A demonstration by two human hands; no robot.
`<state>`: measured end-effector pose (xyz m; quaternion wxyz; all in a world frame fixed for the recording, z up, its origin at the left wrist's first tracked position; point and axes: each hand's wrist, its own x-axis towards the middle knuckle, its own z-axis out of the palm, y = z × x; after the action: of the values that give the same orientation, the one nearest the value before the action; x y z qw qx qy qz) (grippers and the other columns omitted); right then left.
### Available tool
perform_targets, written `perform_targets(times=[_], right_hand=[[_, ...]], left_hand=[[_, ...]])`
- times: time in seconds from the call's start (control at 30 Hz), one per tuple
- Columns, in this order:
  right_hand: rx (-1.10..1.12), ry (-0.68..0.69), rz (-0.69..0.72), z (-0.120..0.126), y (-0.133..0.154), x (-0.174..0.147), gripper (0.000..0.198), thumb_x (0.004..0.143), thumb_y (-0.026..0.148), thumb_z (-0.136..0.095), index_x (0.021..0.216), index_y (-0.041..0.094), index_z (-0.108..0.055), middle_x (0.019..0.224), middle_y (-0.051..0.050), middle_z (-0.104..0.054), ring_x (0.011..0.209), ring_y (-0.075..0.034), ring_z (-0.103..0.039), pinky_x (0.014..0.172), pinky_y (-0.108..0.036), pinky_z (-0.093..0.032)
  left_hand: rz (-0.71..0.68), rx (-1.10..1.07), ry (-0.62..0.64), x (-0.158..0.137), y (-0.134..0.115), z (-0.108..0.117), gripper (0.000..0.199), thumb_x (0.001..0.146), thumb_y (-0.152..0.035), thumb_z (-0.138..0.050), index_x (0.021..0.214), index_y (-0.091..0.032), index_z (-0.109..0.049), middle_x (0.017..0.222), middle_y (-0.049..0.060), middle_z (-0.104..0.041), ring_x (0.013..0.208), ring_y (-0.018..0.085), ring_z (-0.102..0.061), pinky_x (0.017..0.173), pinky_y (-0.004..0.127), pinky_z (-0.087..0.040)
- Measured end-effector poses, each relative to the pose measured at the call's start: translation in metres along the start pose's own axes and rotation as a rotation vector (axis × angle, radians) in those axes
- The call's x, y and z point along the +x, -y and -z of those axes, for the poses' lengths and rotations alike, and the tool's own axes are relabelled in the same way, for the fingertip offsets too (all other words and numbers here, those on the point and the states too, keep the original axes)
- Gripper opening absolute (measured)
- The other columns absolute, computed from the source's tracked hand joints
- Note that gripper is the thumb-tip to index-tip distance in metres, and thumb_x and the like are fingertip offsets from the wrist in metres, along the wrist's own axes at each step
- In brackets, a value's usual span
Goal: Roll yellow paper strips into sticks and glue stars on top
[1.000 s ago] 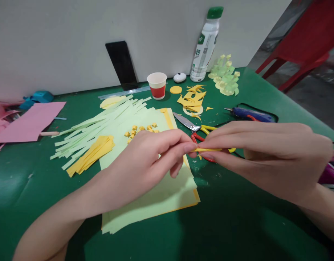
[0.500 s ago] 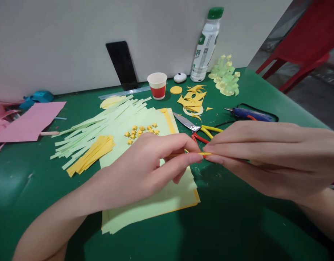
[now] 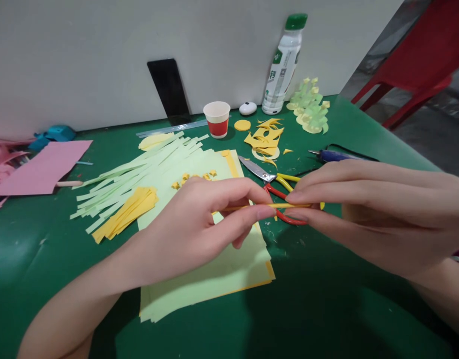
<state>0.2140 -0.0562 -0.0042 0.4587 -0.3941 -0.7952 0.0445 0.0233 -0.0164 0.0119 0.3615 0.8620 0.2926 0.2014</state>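
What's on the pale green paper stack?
Small yellow stars show; green strips and yellow strips overlap its left side. Anything behind the left hand can't be seen.

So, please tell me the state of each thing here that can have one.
Yellow strip: edge-on, spanning both hands.
Left hand: pinching the strip.
Right hand: also pinching it.
Scissors: lying flat, blades seemingly together.
Paper cup: upright, without lid.
Bottle: standing, capped.
Phone: leaning, face dark.
Green strips: cut, spread out.

Two hands (image 3: 203, 224) (image 3: 382, 214) — one cup (image 3: 217, 122), one bottle (image 3: 283, 70), one red chair (image 3: 424, 60).
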Motion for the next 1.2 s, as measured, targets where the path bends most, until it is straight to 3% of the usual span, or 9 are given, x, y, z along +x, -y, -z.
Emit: perform_targets(times=[0.17, 0.3, 0.47, 0.67, 0.9, 1.1, 1.2], right_hand=[[0.009, -0.015, -0.015, 0.002, 0.001, 0.002, 0.019, 0.067, 0.010, -0.067, 0.070, 0.028, -0.065, 0.069, 0.003, -0.066, 0.060, -0.010, -0.061, 0.058, -0.022, -0.050], [0.011, 0.019, 0.080, 0.002, 0.000, 0.002, 0.020, 0.067, 0.007, -0.064, 0.074, 0.026, -0.062, 0.068, 0.003, -0.067, 0.059, -0.009, -0.062, 0.057, -0.018, -0.050], [-0.144, -0.012, 0.006, 0.000, -0.003, -0.002, 0.018, 0.071, 0.021, -0.069, 0.086, 0.024, -0.059, 0.087, -0.002, -0.066, 0.072, -0.011, -0.062, 0.066, -0.021, -0.051], [-0.119, 0.096, 0.132, -0.005, -0.006, -0.004, 0.008, 0.077, 0.015, -0.062, 0.075, 0.019, -0.055, 0.064, 0.002, -0.062, 0.057, -0.007, -0.057, 0.051, -0.018, -0.044], [-0.230, 0.104, 0.101, -0.003, -0.002, -0.001, 0.015, 0.080, 0.017, -0.058, 0.065, 0.017, -0.056, 0.055, 0.003, -0.061, 0.049, -0.005, -0.054, 0.048, -0.017, -0.040], [-0.198, 0.211, 0.032, 0.007, -0.005, 0.005, 0.017, 0.080, 0.017, -0.057, 0.064, 0.018, -0.060, 0.053, 0.006, -0.060, 0.046, -0.002, -0.051, 0.048, -0.014, -0.038], [-0.162, 0.382, 0.025, 0.010, -0.018, 0.005, 0.019, 0.083, 0.020, -0.052, 0.067, 0.018, -0.063, 0.056, 0.005, -0.061, 0.046, -0.003, -0.051, 0.045, -0.016, -0.036]], left_hand=[[0.011, -0.008, 0.001, 0.001, -0.002, 0.001, 0.017, 0.089, -0.027, -0.048, 0.080, -0.020, -0.061, 0.051, -0.008, -0.056, 0.046, 0.002, -0.052, 0.046, 0.011, -0.039], [0.004, -0.023, 0.021, 0.002, -0.004, 0.002, 0.019, 0.089, -0.026, -0.048, 0.077, -0.018, -0.061, 0.050, -0.008, -0.056, 0.045, 0.002, -0.050, 0.045, 0.010, -0.039], [-0.016, -0.044, -0.078, 0.002, -0.003, 0.001, 0.013, 0.085, -0.022, -0.054, 0.075, -0.018, -0.061, 0.053, -0.009, -0.058, 0.048, 0.001, -0.053, 0.049, 0.008, -0.041], [-0.037, -0.043, -0.069, 0.002, 0.001, -0.001, 0.009, 0.083, -0.023, -0.057, 0.077, -0.020, -0.063, 0.055, -0.009, -0.063, 0.050, 0.004, -0.057, 0.050, 0.011, -0.044], [-0.147, 0.098, -0.130, 0.002, 0.002, -0.001, 0.010, 0.082, -0.018, -0.058, 0.075, -0.016, -0.065, 0.055, -0.007, -0.063, 0.048, 0.003, -0.055, 0.047, 0.011, -0.041], [-0.240, 0.233, -0.224, 0.004, 0.005, -0.002, 0.008, 0.080, -0.016, -0.060, 0.074, -0.015, -0.065, 0.058, -0.007, -0.065, 0.047, 0.003, -0.055, 0.048, 0.012, -0.041], [-0.263, 0.282, -0.249, 0.006, 0.009, -0.002, 0.008, 0.080, -0.015, -0.060, 0.074, -0.016, -0.066, 0.060, -0.006, -0.067, 0.049, 0.005, -0.058, 0.050, 0.014, -0.043]])
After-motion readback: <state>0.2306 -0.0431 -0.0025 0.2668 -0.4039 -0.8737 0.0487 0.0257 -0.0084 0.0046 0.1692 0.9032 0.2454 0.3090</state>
